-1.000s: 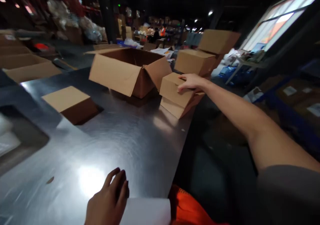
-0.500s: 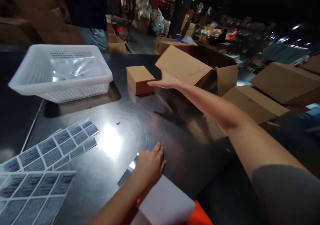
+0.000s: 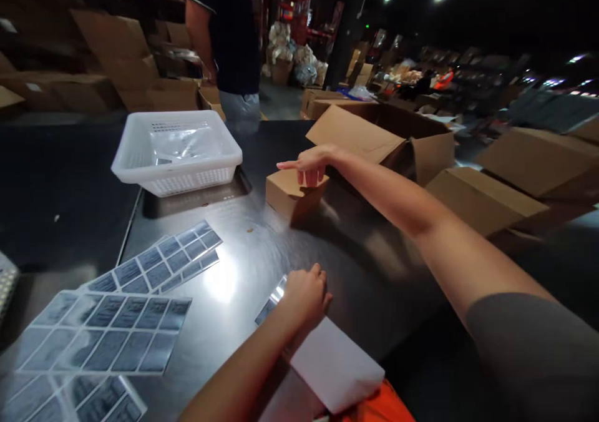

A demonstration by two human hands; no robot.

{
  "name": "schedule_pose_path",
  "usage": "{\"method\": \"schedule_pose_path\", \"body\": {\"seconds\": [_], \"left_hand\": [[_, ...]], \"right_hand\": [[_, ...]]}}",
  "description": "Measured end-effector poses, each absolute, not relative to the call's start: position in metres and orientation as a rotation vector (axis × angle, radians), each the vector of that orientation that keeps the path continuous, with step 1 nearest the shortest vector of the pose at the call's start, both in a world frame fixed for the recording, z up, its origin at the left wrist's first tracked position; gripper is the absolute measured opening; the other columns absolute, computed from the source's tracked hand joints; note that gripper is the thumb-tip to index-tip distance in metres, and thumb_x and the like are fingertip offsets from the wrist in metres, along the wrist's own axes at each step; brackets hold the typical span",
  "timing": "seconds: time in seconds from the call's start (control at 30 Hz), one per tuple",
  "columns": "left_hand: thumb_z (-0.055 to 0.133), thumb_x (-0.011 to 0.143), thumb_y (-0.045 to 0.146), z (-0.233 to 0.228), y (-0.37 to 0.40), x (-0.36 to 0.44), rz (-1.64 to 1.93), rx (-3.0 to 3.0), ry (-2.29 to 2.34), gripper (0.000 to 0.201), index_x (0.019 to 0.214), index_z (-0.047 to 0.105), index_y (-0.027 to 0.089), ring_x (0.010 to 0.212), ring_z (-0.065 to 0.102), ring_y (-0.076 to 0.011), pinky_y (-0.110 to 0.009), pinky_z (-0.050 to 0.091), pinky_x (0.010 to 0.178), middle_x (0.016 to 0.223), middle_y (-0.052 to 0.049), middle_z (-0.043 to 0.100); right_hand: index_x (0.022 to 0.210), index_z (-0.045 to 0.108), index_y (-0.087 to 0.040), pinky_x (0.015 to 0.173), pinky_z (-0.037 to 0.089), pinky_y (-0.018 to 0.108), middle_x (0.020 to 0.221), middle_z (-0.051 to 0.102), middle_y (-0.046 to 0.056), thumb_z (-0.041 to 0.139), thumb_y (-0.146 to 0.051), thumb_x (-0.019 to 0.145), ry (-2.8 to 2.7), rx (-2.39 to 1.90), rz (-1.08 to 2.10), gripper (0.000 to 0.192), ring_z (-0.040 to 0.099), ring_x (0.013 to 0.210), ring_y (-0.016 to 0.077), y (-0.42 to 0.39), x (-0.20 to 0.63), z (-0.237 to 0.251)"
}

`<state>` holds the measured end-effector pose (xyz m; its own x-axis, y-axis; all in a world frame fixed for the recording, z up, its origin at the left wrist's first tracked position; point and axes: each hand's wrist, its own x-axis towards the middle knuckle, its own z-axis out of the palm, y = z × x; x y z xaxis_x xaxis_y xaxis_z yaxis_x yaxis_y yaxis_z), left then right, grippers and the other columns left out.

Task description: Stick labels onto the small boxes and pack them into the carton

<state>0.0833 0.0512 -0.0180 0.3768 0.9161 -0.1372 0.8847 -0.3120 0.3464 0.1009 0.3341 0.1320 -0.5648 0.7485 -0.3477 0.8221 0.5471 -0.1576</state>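
1. Our right hand (image 3: pixel 306 163) is stretched out over the small cardboard box (image 3: pixel 291 194) on the steel table (image 3: pixel 355 266); its fingers (image 3: pixel 312 175) curl down onto the box's top at the far edge, so it grips the box from above, index finger pointing left.
2. The small cardboard box sits on the table just in front of a large open carton (image 3: pixel 397 141), a little to the right of the white plastic basket (image 3: pixel 176 150). We can read no print or label on its plain brown faces.
3. Our left hand (image 3: pixel 305 296) lies knuckles up near the table's front edge, fingers loosely bent over a narrow shiny strip (image 3: pixel 271 300) and the corner of a white sheet (image 3: pixel 334 366); we cannot tell whether it grasps either.
4. Sheets of labels (image 3: pixel 110 331) lie to the left, each a grid of dark rectangles; their writing is too blurred to read.
5. The basket holds a clear plastic bag (image 3: pixel 180 142) with illegible print.
6. Another person (image 3: pixel 231 41) in a dark top stands behind the basket; closed cartons (image 3: pixel 482 200) lie to our right.
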Motion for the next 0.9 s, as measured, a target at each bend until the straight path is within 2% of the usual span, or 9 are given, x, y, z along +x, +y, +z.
{"method": "schedule_pose_path", "body": {"seconds": [0.1,0.17,0.3,0.4,0.53,0.7,0.77,0.83,0.9], "left_hand": [[0.053,0.092,0.041,-0.015,0.048,0.085,0.106,2.314,1.578,0.038,0.119,0.064,0.017,0.097,0.071,-0.0289,-0.041,0.056,0.081,0.13,-0.015,0.064],[0.055,0.091,0.041,-0.012,0.046,0.084,0.093,2.34,1.581,0.034,0.115,0.067,0.019,0.097,0.071,-0.0273,-0.039,0.055,0.081,0.131,-0.013,0.064],[0.054,0.093,0.044,0.001,0.044,0.076,0.076,2.362,1.63,0.031,0.108,0.07,0.023,0.096,0.071,-0.0253,-0.035,0.054,0.08,0.12,-0.009,0.069],[0.043,0.098,0.042,0.015,0.044,0.069,0.139,2.341,1.779,0.04,0.128,0.061,0.022,0.101,0.069,-0.0273,-0.037,0.052,0.082,0.121,-0.011,0.067],[0.034,0.101,0.04,0.03,0.043,0.062,0.289,2.282,2.019,0.052,0.15,0.038,0.02,0.094,0.07,-0.0272,-0.036,0.052,0.077,0.133,-0.015,0.058],[0.043,0.099,0.039,0.036,0.038,0.065,0.256,2.269,2.1,0.054,0.15,0.041,0.022,0.086,0.071,-0.0257,-0.034,0.052,0.07,0.126,-0.016,0.061],[0.043,0.099,0.04,0.039,0.033,0.067,0.233,2.253,2.119,0.056,0.151,0.04,0.019,0.088,0.071,-0.0265,-0.034,0.052,0.07,0.12,-0.016,0.064],[0.044,0.099,0.041,0.044,0.028,0.069,0.252,2.248,2.135,0.059,0.153,0.038,0.018,0.087,0.071,-0.0266,-0.034,0.053,0.069,0.119,-0.017,0.065],[0.043,0.099,0.043,0.049,0.027,0.068,0.322,2.286,2.135,0.061,0.154,0.036,0.019,0.085,0.071,-0.0251,-0.034,0.054,0.067,0.127,-0.018,0.062]], "right_hand": [[0.151,0.043,-0.018,0.12,0.03,0.05,0.16,0.037,0.015,0.073,-0.07,0.073,2.66,1.174,-0.288,0.099,0.03,0.149,0.0392,0.322,0.127,0.135],[0.16,0.024,-0.022,0.124,0.019,0.05,0.168,0.018,0.012,0.076,-0.064,0.071,2.684,1.092,-0.202,0.111,0.012,0.155,0.0372,0.31,0.14,0.123],[0.162,0.013,-0.02,0.12,0.023,0.058,0.167,0.019,0.017,0.066,-0.073,0.072,2.64,1.115,-0.221,0.116,0.023,0.151,0.0417,0.279,0.16,0.089],[0.162,0.008,-0.019,0.116,0.025,0.067,0.166,0.014,0.021,0.075,-0.074,0.059,2.615,1.197,-0.235,0.135,0.024,0.148,0.0492,0.251,0.18,0.076],[0.161,0.015,-0.02,0.109,0.033,0.067,0.16,0.028,0.022,0.074,-0.072,0.058,2.605,1.292,-0.243,0.129,0.035,0.14,0.0494,0.211,0.207,0.074],[0.157,0.026,-0.023,0.105,0.038,0.069,0.155,0.037,0.021,0.075,-0.071,0.058,2.632,1.316,-0.263,0.12,0.041,0.136,0.0481,0.176,0.214,0.076],[0.152,0.039,-0.023,0.106,0.041,0.065,0.151,0.045,0.019,0.08,-0.068,0.052,2.696,1.342,-0.325,0.117,0.046,0.134,0.0466,0.172,0.214,0.078],[0.138,0.058,-0.027,0.104,0.05,0.055,0.139,0.06,0.014,0.086,-0.058,0.046,2.803,1.358,-0.481,0.102,0.058,0.125,0.0409,0.177,0.216,0.084],[0.115,0.073,-0.032,0.086,0.06,0.043,0.112,0.075,0.01,0.086,-0.049,0.051,2.916,1.33,-0.546,0.067,0.072,0.1,0.0325,0.195,0.22,0.096]]}}
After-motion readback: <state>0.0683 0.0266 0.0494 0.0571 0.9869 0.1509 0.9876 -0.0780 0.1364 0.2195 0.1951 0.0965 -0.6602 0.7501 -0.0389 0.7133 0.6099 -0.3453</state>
